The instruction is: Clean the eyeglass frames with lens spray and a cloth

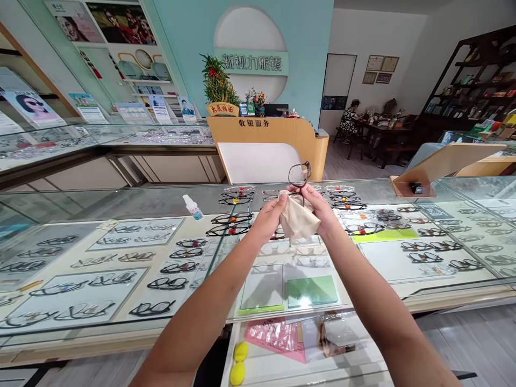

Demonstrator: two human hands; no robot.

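Above the glass display counter (pixel 133 204), both my hands are raised together. My left hand (pixel 269 214) pinches a beige cleaning cloth (pixel 295 221) that hangs down between my hands. My right hand (pixel 318 207) grips a pair of dark-framed glasses (pixel 299 174), one lens sticking up above my fingers. The cloth covers part of the frame. A small white spray bottle (pixel 192 207) with a blue label lies on the glass to the left of my hands.
Many glasses frames (pixel 229 223) lie in rows under the counter glass. A tilted wooden mirror stand (pixel 439 166) sits at the right. A cashier desk (pixel 270 142) with plants stands behind. A person sits at a far table (pixel 350 119). Yellow sponges (pixel 239 361) lie below.
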